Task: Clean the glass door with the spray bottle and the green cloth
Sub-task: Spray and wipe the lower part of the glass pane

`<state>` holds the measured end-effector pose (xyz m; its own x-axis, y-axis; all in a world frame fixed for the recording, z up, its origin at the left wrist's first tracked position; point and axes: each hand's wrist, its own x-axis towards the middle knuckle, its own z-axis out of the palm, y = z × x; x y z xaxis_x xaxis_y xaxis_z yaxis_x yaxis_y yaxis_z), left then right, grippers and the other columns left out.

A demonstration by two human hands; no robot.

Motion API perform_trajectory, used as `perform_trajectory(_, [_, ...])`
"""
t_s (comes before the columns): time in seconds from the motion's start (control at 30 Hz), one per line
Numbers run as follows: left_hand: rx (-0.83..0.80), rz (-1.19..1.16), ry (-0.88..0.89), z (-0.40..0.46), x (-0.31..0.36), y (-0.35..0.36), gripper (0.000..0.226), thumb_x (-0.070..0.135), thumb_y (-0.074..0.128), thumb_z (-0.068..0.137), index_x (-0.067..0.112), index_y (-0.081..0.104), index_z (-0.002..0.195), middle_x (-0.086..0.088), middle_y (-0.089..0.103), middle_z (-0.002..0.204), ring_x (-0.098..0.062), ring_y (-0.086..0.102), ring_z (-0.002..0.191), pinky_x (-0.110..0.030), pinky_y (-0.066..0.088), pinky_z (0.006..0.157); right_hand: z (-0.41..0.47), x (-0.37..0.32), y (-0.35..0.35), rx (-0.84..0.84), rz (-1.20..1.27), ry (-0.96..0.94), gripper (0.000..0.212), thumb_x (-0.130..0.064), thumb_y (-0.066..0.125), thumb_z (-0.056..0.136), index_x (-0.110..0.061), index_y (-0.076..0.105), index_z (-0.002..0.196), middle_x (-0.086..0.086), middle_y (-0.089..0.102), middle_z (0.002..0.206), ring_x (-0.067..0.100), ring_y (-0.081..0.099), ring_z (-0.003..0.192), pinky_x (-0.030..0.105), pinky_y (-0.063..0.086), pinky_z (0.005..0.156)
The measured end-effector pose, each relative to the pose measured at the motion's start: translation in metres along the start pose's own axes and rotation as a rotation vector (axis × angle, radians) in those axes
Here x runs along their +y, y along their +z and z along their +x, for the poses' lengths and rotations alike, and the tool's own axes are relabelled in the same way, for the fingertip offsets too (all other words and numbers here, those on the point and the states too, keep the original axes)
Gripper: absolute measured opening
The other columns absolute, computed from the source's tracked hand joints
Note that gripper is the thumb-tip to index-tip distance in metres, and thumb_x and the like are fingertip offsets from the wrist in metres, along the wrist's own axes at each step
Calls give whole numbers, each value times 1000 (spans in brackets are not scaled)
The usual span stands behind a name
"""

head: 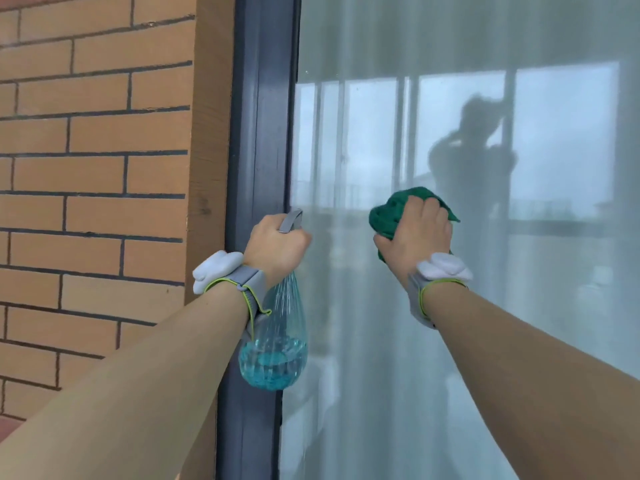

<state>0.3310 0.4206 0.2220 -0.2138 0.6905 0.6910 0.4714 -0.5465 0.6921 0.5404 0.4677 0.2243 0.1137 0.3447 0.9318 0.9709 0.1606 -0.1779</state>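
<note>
The glass door (485,306) fills the right half of the view, with a white curtain behind it and reflections on it. My right hand (415,233) presses a bunched green cloth (388,213) flat against the glass at mid height. My left hand (275,245) grips the grey head of a clear spray bottle (275,344), held up close to the pane beside the frame. The bottle hangs below my fist and holds a little blue liquid at its bottom. Both wrists wear grey bands with white pads.
A dark grey door frame (258,133) runs vertically just left of the glass. An orange brick wall (93,168) stands to the left of the frame. A person's dim reflection (474,150) shows in the pane above the cloth.
</note>
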Motion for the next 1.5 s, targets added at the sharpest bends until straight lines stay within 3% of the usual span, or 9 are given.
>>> perform_trajectory(0.2, [-11, 20, 1, -4, 3, 12, 18, 8, 59, 82, 7, 46, 70, -4, 39, 69, -21, 29, 67, -35, 24, 61, -101, 24, 36, -31, -39, -259, 56, -36, 77, 57, -8, 56, 100, 11, 50, 87, 31, 48, 72, 38, 43, 64])
perform_trajectory(0.33, [14, 21, -15, 5, 4, 4, 36, 5, 58, 80, 18, 30, 62, 2, 29, 57, -23, 24, 64, -33, 20, 59, -108, -8, 53, -108, -26, -682, 54, -37, 76, 57, -11, 58, 101, 7, 49, 87, 27, 46, 72, 35, 36, 63])
perform_trajectory(0.43, [26, 55, -2, 9, -2, -2, 32, 5, 58, 79, 15, 31, 64, -1, 29, 60, -23, 23, 66, -37, 20, 61, -92, -25, 61, -178, -72, -759, 55, -39, 75, 53, -11, 59, 99, 8, 51, 89, 26, 47, 75, 35, 32, 64])
perform_trajectory(0.6, [76, 99, 2, 8, -12, 7, 27, 7, 57, 80, 16, 36, 66, -5, 32, 65, -23, 25, 69, -36, 21, 61, -5, 0, 13, -127, -117, -412, 62, -47, 69, 69, -12, 48, 116, 14, 49, 113, 34, 49, 99, 41, 38, 78])
perform_trajectory(0.77, [9, 117, 24, -4, -18, 34, 18, 13, 56, 82, 6, 44, 70, -3, 40, 66, -23, 31, 65, -32, 24, 57, -11, 68, -4, 80, -15, -1, 64, -41, 73, 67, -5, 49, 114, 18, 50, 107, 36, 48, 92, 41, 40, 77])
perform_trajectory(0.93, [-75, 86, -3, -24, -17, 57, 13, 20, 52, 77, 14, 44, 69, -2, 40, 67, -24, 31, 65, -32, 25, 57, -72, 64, 18, 30, 8, 6, 62, -36, 78, 62, -3, 52, 107, 17, 50, 97, 33, 48, 81, 39, 41, 69])
perform_trajectory(1.13, [-112, 24, -97, -66, -30, 79, 13, 15, 56, 80, 15, 48, 70, 0, 44, 68, -23, 35, 63, -30, 27, 57, -85, 67, 9, -223, 55, 20, 60, -42, 67, 74, -10, 41, 118, 12, 43, 114, 31, 44, 99, 35, 37, 79])
perform_trajectory(1.4, [-168, -16, -149, -99, -36, 100, 24, 11, 53, 80, 18, 38, 63, 4, 39, 62, -20, 31, 57, -27, 23, 52, -111, 67, 9, -303, 156, 203, 59, -38, 69, 75, -10, 39, 118, 13, 41, 120, 32, 43, 105, 34, 37, 77])
perform_trajectory(1.5, [-198, -17, -144, -104, -29, 105, 10, 23, 50, 71, 17, 43, 66, 3, 42, 65, -21, 35, 60, -28, 26, 54, -107, 68, 8, -352, 146, 212, 62, -36, 70, 74, -11, 37, 121, 14, 38, 123, 34, 42, 108, 36, 39, 82])
